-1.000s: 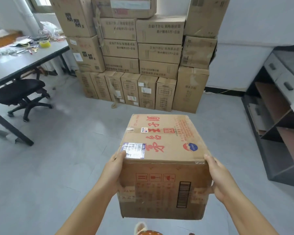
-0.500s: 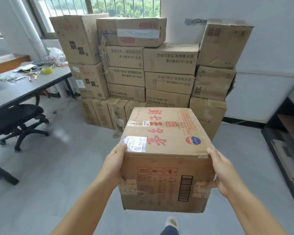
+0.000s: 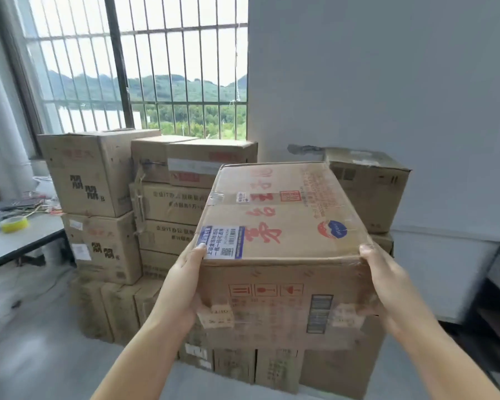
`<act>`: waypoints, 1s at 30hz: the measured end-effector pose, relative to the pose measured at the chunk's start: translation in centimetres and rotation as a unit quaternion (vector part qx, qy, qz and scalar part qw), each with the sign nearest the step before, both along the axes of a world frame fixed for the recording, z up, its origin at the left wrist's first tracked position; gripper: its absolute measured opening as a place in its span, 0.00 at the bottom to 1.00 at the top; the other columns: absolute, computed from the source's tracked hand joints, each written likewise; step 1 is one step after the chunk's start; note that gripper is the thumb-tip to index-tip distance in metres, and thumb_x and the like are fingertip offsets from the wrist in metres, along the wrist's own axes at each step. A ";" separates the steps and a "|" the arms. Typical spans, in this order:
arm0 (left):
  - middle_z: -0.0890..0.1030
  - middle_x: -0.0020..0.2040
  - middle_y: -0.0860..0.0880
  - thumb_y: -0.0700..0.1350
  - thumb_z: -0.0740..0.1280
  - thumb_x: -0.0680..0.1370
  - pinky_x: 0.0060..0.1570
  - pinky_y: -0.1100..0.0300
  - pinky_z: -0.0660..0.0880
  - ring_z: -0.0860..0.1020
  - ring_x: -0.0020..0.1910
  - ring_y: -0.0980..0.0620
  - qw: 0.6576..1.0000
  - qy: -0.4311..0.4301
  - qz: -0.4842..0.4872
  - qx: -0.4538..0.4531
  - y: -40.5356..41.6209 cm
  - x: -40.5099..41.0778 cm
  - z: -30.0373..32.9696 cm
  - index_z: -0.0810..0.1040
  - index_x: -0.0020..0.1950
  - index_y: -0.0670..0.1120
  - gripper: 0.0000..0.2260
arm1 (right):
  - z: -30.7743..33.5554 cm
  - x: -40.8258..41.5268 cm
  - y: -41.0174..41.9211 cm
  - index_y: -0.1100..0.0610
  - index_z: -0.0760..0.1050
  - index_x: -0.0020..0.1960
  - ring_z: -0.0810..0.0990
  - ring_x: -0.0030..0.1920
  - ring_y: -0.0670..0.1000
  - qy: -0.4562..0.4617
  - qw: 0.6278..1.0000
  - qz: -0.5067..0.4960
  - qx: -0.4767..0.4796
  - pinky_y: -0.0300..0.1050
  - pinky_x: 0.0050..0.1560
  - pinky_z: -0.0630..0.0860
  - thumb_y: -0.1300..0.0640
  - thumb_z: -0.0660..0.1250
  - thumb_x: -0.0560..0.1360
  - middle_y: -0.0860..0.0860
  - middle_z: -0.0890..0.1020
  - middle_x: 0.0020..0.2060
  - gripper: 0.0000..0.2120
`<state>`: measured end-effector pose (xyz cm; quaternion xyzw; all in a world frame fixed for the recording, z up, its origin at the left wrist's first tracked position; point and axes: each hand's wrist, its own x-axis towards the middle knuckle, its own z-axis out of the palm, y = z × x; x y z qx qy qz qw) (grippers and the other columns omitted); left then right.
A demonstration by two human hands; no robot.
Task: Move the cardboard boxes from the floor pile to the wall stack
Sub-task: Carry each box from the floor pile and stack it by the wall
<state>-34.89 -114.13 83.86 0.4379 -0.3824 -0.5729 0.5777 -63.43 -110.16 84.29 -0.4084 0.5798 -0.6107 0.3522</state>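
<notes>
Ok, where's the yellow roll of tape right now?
In the head view, the yellow roll of tape lies far left on the grey desk, just left of the wall stack of brown cardboard boxes.

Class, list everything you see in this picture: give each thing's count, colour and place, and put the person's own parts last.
Carried box: one, brown with red characters, centre, held up before the stack.
Wall stack: many brown boxes, exact count unclear, under the window and along the wall.
Barred window: one, upper left.
Grey table: one, left edge.
Yellow tape roll: one, on the table.
Left hand: grip on the box's left side.
Right hand: grip on its right side.
</notes>
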 end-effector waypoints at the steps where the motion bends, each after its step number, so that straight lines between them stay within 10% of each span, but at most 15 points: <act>1: 0.86 0.47 0.52 0.51 0.60 0.80 0.26 0.54 0.76 0.84 0.39 0.52 1.000 0.010 -0.009 -0.018 -2.5 -0.2 0.9 0.78 0.61 0.57 0.12 | 0.8 -0.2 -2.2 0.39 0.73 0.65 0.77 0.61 0.56 0.005 1.000 -0.007 -0.011 0.64 0.63 0.71 0.41 0.59 0.77 0.47 0.81 0.58 0.17; 6: 0.85 0.48 0.52 0.51 0.60 0.80 0.27 0.56 0.77 0.84 0.39 0.54 0.993 0.019 -0.050 -0.107 -15.3 -0.3 6.0 0.78 0.60 0.58 0.11 | 5.7 -0.3 -12.7 0.33 0.78 0.52 0.81 0.53 0.53 0.001 0.995 -0.038 -0.087 0.48 0.40 0.76 0.42 0.59 0.77 0.43 0.84 0.48 0.09; 16: 0.85 0.49 0.52 0.54 0.62 0.79 0.40 0.47 0.73 0.84 0.41 0.50 0.977 0.000 -0.129 -0.169 -36.8 -1.6 14.0 0.78 0.58 0.60 0.10 | 12.9 -1.0 -30.6 0.43 0.77 0.56 0.82 0.45 0.55 -0.017 0.985 -0.093 -0.144 0.42 0.25 0.73 0.43 0.61 0.77 0.47 0.83 0.44 0.11; 22: 0.80 0.55 0.53 0.57 0.62 0.79 0.38 0.44 0.76 0.80 0.52 0.46 0.983 -0.036 -0.137 -0.118 -46.5 -5.3 12.8 0.76 0.56 0.65 0.08 | 11.9 -4.9 -39.8 0.45 0.74 0.65 0.73 0.62 0.50 0.000 0.987 -0.100 -0.124 0.53 0.61 0.70 0.43 0.62 0.77 0.44 0.77 0.59 0.17; 30: 0.76 0.56 0.53 0.55 0.62 0.80 0.32 0.47 0.81 0.76 0.50 0.51 0.977 -0.129 -0.153 -0.073 -56.3 -8.9 10.4 0.69 0.66 0.62 0.15 | 9.3 -9.1 -50.3 0.46 0.59 0.76 0.62 0.71 0.47 0.055 0.998 -0.035 -0.026 0.50 0.71 0.57 0.45 0.56 0.81 0.40 0.66 0.69 0.24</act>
